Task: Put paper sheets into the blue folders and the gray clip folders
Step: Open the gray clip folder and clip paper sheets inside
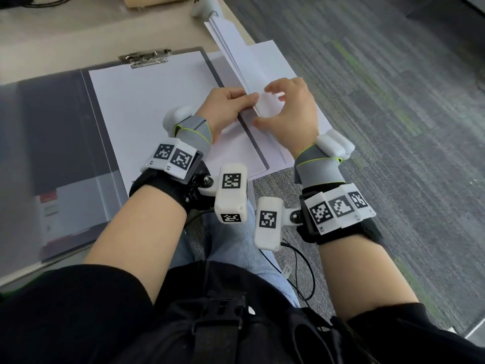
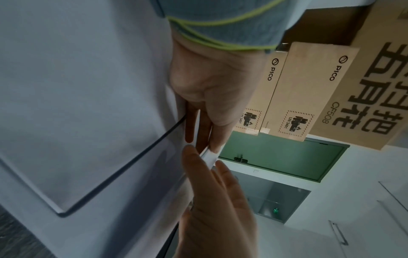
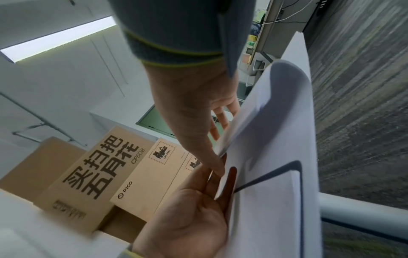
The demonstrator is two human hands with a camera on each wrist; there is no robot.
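A gray clip folder (image 1: 210, 64) lies open on the table, its metal clip (image 1: 144, 58) at the far end and a white sheet (image 1: 152, 106) lying in it. A stack of loose paper sheets (image 1: 265, 61) lies to its right, overhanging the table edge. My left hand (image 1: 250, 99) pinches the raised edge of the top sheets, which shows in the left wrist view as paper (image 2: 208, 157) between its fingers (image 2: 189, 129). My right hand (image 1: 273, 106) curls over the same lifted corner, its thumb under it. In the right wrist view the sheet (image 3: 276, 139) bends beside my right hand (image 3: 220, 148).
The folder's gray left cover (image 1: 52, 132) spreads over the near left of the table and carries a red label (image 1: 48, 198). Cardboard boxes (image 2: 298, 96) stand at the far side. A white post (image 1: 207, 6) rises at the table's corner. Striped carpet (image 1: 393, 127) lies to the right.
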